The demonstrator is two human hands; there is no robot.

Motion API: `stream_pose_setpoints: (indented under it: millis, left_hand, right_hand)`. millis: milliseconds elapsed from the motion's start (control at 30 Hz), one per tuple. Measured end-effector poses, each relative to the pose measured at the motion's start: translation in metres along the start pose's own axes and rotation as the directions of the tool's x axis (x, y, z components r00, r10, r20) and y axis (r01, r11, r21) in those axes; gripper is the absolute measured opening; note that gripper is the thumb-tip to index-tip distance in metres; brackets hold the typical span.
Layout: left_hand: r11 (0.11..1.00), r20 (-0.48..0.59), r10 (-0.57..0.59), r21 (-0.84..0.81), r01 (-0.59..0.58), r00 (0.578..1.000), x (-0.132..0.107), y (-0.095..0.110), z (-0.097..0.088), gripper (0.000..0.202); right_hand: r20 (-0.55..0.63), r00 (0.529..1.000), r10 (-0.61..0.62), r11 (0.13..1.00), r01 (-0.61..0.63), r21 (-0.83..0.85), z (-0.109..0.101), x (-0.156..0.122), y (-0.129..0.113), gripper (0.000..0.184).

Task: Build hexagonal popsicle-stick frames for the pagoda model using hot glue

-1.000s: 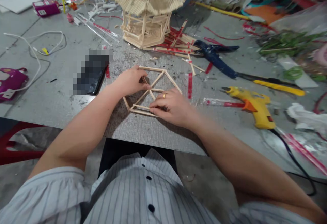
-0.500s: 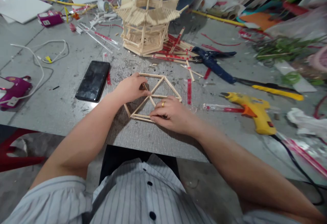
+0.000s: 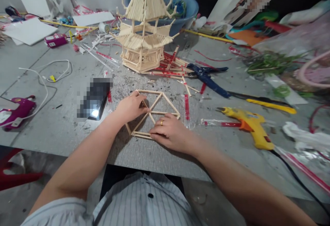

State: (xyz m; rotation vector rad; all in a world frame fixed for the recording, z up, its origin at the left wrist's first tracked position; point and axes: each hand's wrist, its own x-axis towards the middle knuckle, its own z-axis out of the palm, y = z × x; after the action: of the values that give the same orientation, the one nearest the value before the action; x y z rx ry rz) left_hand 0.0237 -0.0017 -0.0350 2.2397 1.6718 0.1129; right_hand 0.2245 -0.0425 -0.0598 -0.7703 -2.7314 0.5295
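Observation:
On the grey table in front of me lies a six-sided frame of thin wooden sticks (image 3: 156,101), with sticks crossing at its middle like spokes. My left hand (image 3: 132,106) is closed on the frame from the left, fingertips at the stick joint near the centre. With a ring on one finger, my right hand (image 3: 170,131) grips the frame's near right part, its fingers bent over the sticks. Both hands hide portions of the frame. Beyond it stands a tiered pagoda model (image 3: 143,37) built of similar sticks.
A yellow hot glue gun (image 3: 249,124) lies to the right, near a dark blue tool (image 3: 211,81) and a yellow cutter (image 3: 270,105). Red-taped stick bundles (image 3: 172,66) lie beside the pagoda. A phone (image 3: 99,100) is at left; a blue basin (image 3: 185,8) stands behind.
The camera view has tilted up, so the table sits lower and more of the pagoda's top shows. Both hands stay on the stick frame, with little visible movement.

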Motion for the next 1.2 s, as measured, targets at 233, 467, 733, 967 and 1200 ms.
stream_pose_setpoints:
  millis: [233, 467, 733, 967, 1200]
  left_hand:
    - [1.0, 0.013, 0.003, -0.019, -0.003, 1.0, 0.0005, 0.0012, 0.0, 0.044]
    - [1.0, 0.012, 0.008, -0.015, -0.008, 1.0, 0.0005, 0.0008, 0.0003, 0.045]
    - [1.0, 0.006, 0.005, 0.024, -0.005, 1.0, 0.0007, 0.003, -0.0019, 0.042]
    - [1.0, -0.015, 0.008, 0.013, -0.008, 1.0, 0.0008, 0.0015, 0.0007, 0.041]
    - [1.0, -0.001, 0.001, -0.004, -0.001, 1.0, 0.0, 0.003, -0.0004, 0.043]
  right_hand:
    - [0.011, 1.0, -0.021, 0.998, 0.022, -0.057, -0.001, -0.001, -0.0001, 0.03]
    - [0.014, 0.999, -0.031, 0.997, 0.032, -0.074, -0.002, -0.0002, -0.0022, 0.031]
    - [0.006, 0.999, -0.032, 0.995, 0.032, -0.089, -0.0002, -0.0002, -0.0013, 0.032]
    - [0.016, 1.0, -0.023, 0.996, 0.024, -0.085, -0.0003, -0.0005, -0.0014, 0.03]
    - [-0.021, 0.999, -0.04, 0.996, 0.038, -0.083, 0.0018, -0.0008, 0.0011, 0.028]
